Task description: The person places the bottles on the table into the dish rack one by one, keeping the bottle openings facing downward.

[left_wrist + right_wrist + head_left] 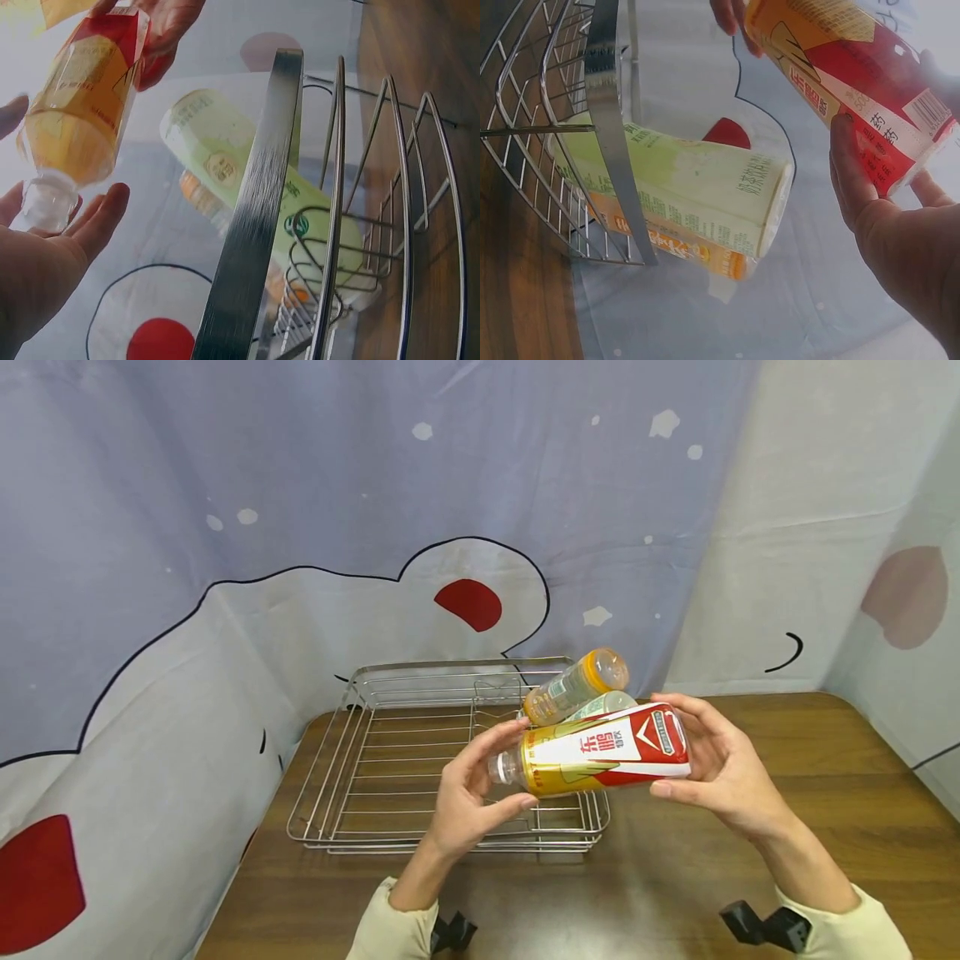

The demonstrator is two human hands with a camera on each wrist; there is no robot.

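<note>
A plastic drink bottle point(600, 752) with a red, white and yellow label lies nearly level in the air, held between both hands. My left hand point(468, 789) is at its neck end, thumb and fingers around the clear neck and white cap point(49, 202). Its red base end is gripped by my right hand point(723, 768), the thumb on one side and fingers on the other. Behind it, a pale green bottle point(697, 180) and a clear bottle with orange parts point(577, 685) lean in the wire rack; the held bottle partly hides them in the head view.
The metal wire rack point(356, 843) stands on a brown wooden table point(825, 760), with a small wire holder at its right side where the two bottles lean. A patterned curtain point(600, 485) hangs behind and at the sides.
</note>
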